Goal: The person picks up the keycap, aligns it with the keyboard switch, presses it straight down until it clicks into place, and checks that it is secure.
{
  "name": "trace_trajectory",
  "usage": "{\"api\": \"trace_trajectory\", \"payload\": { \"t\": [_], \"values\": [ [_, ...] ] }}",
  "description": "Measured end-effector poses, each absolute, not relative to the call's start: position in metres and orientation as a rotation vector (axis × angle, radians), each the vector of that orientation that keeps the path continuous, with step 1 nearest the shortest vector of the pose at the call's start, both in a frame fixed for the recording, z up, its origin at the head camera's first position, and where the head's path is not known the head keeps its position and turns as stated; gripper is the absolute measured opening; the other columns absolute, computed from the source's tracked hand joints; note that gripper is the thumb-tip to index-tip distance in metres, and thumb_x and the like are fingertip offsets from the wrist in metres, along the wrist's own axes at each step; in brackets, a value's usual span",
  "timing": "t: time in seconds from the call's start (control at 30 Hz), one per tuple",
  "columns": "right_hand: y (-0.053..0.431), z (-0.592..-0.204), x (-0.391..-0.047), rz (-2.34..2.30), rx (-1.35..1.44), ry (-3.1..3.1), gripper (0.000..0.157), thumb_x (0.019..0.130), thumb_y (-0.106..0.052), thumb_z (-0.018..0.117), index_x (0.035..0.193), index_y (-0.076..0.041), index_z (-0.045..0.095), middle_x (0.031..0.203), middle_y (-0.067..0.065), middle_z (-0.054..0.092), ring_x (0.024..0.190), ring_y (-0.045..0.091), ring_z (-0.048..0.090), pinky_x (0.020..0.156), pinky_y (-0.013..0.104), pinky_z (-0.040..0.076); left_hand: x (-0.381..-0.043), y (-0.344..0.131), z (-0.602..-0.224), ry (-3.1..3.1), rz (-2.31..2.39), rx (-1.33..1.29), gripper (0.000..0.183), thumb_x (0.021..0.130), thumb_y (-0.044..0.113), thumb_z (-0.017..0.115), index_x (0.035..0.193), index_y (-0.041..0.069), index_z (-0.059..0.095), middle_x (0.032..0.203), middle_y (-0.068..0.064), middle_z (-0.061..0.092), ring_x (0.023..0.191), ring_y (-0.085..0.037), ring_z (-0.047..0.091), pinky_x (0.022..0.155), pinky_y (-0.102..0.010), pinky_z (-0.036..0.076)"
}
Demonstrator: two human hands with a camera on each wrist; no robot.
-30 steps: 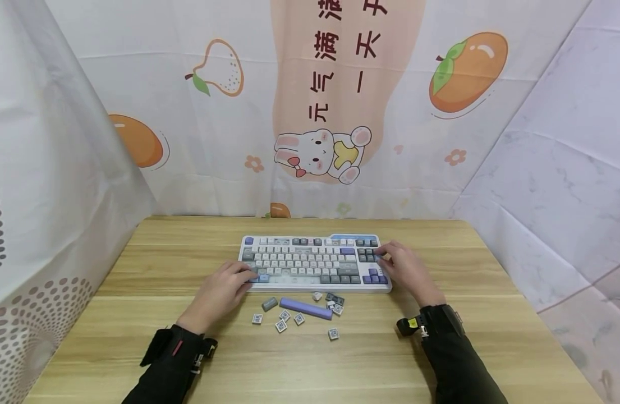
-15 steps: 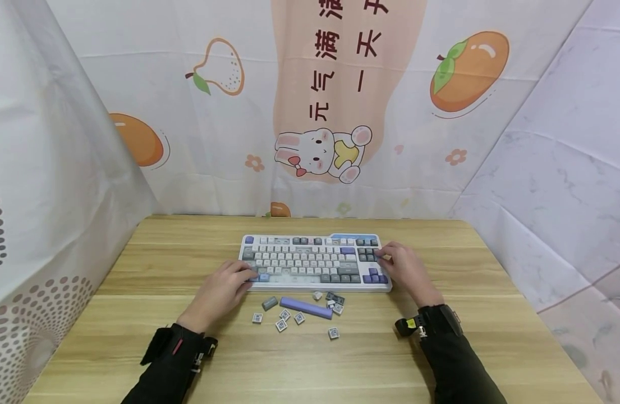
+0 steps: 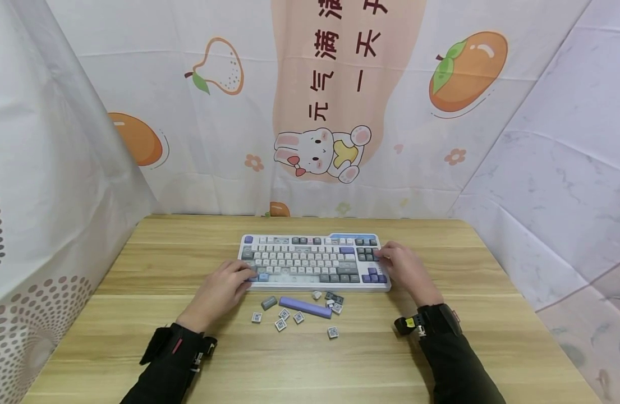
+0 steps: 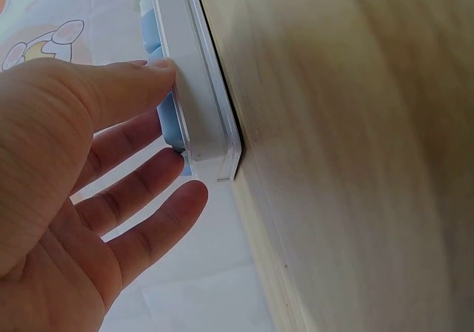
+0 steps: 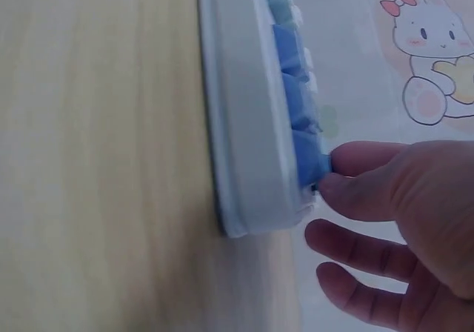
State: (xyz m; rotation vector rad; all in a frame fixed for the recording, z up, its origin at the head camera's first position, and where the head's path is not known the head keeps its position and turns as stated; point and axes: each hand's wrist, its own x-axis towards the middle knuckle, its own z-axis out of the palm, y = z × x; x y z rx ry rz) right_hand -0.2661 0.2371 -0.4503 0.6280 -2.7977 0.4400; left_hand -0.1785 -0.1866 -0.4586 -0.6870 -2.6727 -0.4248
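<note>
A white keyboard (image 3: 294,278) with grey, white, purple and blue keys lies on the table; its spacebar slot has no keycap. My left hand (image 3: 224,286) rests on its front-left corner, beside blue keys. In the left wrist view the left thumb (image 4: 137,84) touches the top of the front edge and the other fingers spread behind it. At the keyboard's right side, my right hand (image 3: 405,269) pinches a small blue keycap (image 5: 325,164) between thumb and index finger, over the grey keys behind the arrow keys. Its other fingers are loosely bent.
A long purple spacebar keycap (image 3: 306,307) lies in front of the keyboard. Around it are a grey keycap (image 3: 269,303) and several small loose pieces, one keycap (image 3: 332,333) nearest me. A printed curtain (image 3: 229,168) hangs behind the wooden table (image 3: 269,376).
The right hand's fingertips have shifted slightly lower over the grey keys at the right side. My left hand, the keyboard and the loose keycaps stay where they were.
</note>
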Motion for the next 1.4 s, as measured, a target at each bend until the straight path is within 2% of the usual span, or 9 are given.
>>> {"api": "trace_trajectory", "payload": {
  "t": [0.27, 1.0, 1.4],
  "values": [
    [0.2341, -0.4562, -0.2672, 0.409, 0.621, -2.773, 0.014, 0.078, -0.002, 0.072, 0.091, -0.005, 0.075, 0.09, 0.006, 0.064, 0.077, 0.022, 0.061, 0.067, 0.039, 0.051, -0.1785, -0.1871, -0.4578, -2.676, -0.433, -0.686, 0.021, 0.084, 0.013, 0.07, 0.105, 0.012, 0.072, 0.111, -0.007, 0.064, 0.106, -0.024, 0.055, 0.09, -0.04, 0.047],
    [0.2316, -0.4583, -0.2656, 0.44, 0.577, -2.783, 0.015, 0.078, -0.001, 0.069, 0.092, -0.005, 0.074, 0.09, 0.006, 0.065, 0.077, 0.022, 0.06, 0.066, 0.04, 0.05, -0.1774, -0.189, -0.4609, -2.664, -0.436, -0.695, 0.021, 0.083, 0.012, 0.071, 0.104, 0.012, 0.071, 0.111, -0.008, 0.064, 0.105, -0.024, 0.056, 0.088, -0.041, 0.047],
    [0.2322, -0.453, -0.2649, 0.464, 0.541, -2.804, 0.017, 0.08, -0.005, 0.069, 0.096, -0.005, 0.074, 0.089, 0.006, 0.065, 0.072, 0.018, 0.057, 0.062, 0.036, 0.048, -0.179, -0.1884, -0.4595, -2.664, -0.436, -0.698, 0.023, 0.082, 0.011, 0.071, 0.105, 0.012, 0.071, 0.112, -0.009, 0.063, 0.106, -0.024, 0.055, 0.089, -0.041, 0.047]
  ]
}}
